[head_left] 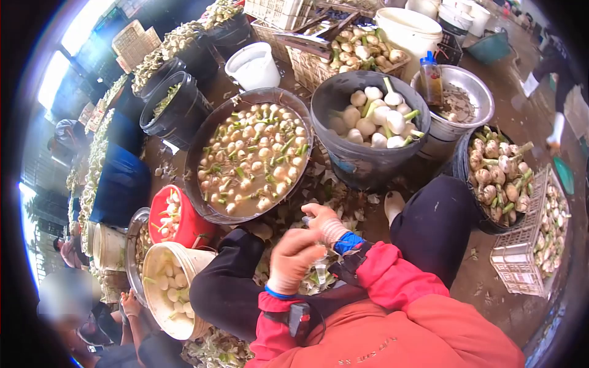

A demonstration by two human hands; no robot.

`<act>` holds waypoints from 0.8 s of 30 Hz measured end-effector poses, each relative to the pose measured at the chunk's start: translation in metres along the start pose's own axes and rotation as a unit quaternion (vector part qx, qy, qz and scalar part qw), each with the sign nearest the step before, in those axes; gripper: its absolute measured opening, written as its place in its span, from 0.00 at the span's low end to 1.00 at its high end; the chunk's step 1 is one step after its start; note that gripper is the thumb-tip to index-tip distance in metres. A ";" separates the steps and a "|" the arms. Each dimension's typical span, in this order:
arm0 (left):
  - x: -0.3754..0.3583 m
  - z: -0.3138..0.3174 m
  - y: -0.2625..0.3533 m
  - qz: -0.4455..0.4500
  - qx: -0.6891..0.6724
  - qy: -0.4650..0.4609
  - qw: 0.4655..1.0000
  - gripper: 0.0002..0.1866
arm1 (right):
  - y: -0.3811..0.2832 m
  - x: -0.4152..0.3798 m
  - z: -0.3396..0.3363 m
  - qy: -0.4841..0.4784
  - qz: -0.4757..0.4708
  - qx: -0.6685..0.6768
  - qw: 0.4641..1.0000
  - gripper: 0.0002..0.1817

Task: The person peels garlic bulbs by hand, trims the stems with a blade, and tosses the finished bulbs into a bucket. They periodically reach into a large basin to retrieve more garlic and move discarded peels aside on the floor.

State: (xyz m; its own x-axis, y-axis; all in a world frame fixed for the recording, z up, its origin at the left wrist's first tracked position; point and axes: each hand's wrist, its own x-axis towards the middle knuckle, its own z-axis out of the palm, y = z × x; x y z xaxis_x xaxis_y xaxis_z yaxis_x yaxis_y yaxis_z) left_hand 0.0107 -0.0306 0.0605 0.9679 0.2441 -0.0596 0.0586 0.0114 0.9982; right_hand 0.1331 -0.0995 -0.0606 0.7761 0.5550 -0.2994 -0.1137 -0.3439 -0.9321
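My left hand (290, 262), in a pale glove with a blue band at the wrist, is raised over my lap and smeared by motion. Its fingers look bent, and I see nothing clearly held. Just beyond it, my right hand (325, 223) has its gloved fingers curled in, with a small greyish bit showing at the fingertips that I cannot make out. A translucent whitish piece (321, 270) shows below the hands. Ahead stand a wide dark tub (199, 132) of garlic bulbs in brown water and a black bucket (362, 156) of peeled white bulbs.
A red bucket (202, 230) and a cream bucket (196, 260) with bulbs stand at my left. To the right are a dark bucket (466, 162) of unpeeled bulbs and a plastic crate (512, 264). Peelings (331, 190) litter the floor. Another person's hand (130, 303) is at lower left.
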 end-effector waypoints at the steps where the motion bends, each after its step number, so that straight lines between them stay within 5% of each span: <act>1: 0.003 0.015 0.002 -0.013 0.060 -0.063 0.996 0.16 | -0.005 -0.002 -0.004 -0.039 0.040 0.026 0.998 0.25; 4: 0.021 0.036 -0.001 0.128 0.234 -0.112 0.957 0.17 | -0.012 -0.015 -0.011 -0.039 0.079 0.032 0.996 0.26; 7: 0.026 0.026 -0.019 0.076 0.203 -0.158 0.963 0.13 | 0.006 -0.005 -0.010 -0.017 0.073 0.112 0.991 0.25; 9: 0.026 0.025 -0.002 0.027 0.136 -0.058 0.989 0.09 | 0.013 0.002 -0.011 0.017 0.053 0.076 0.996 0.24; 11: 0.030 0.007 -0.009 0.105 0.138 0.083 0.981 0.04 | 0.036 0.014 -0.007 0.061 0.063 0.137 0.987 0.21; 13: 0.027 -0.016 -0.020 -0.056 -0.031 0.243 0.968 0.02 | 0.047 0.020 -0.017 0.112 0.112 0.231 0.960 0.16; 15: 0.023 -0.053 -0.054 -0.081 0.092 0.291 0.949 0.04 | 0.040 0.014 -0.033 0.159 0.148 0.327 0.920 0.16; 18: 0.020 -0.037 -0.062 -0.040 0.169 0.220 0.960 0.18 | 0.080 0.035 -0.029 0.242 0.134 0.267 0.923 0.17; 20: 0.030 0.006 -0.038 -0.097 0.008 0.102 0.990 0.26 | 0.101 0.041 -0.020 0.288 0.068 0.183 0.937 0.18; 22: 0.037 0.036 -0.047 -0.133 -0.013 -0.039 0.990 0.26 | 0.079 0.034 -0.022 0.219 0.130 0.185 0.949 0.20; 23: 0.044 0.048 -0.036 -0.044 0.161 -0.080 0.983 0.18 | 0.070 0.031 -0.022 0.152 0.189 0.184 0.952 0.22; 24: 0.051 0.054 -0.042 0.009 0.186 -0.093 0.978 0.13 | 0.071 0.030 -0.020 0.158 0.180 0.178 0.954 0.21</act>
State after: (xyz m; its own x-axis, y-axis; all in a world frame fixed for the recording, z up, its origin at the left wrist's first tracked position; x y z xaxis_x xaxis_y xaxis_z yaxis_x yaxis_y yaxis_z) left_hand 0.0710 -0.0710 0.0155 0.9953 0.0596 -0.0769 0.0931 -0.3532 0.9309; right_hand 0.1607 -0.1224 -0.1321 0.7893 0.1740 -0.5889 -0.5677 -0.1587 -0.8078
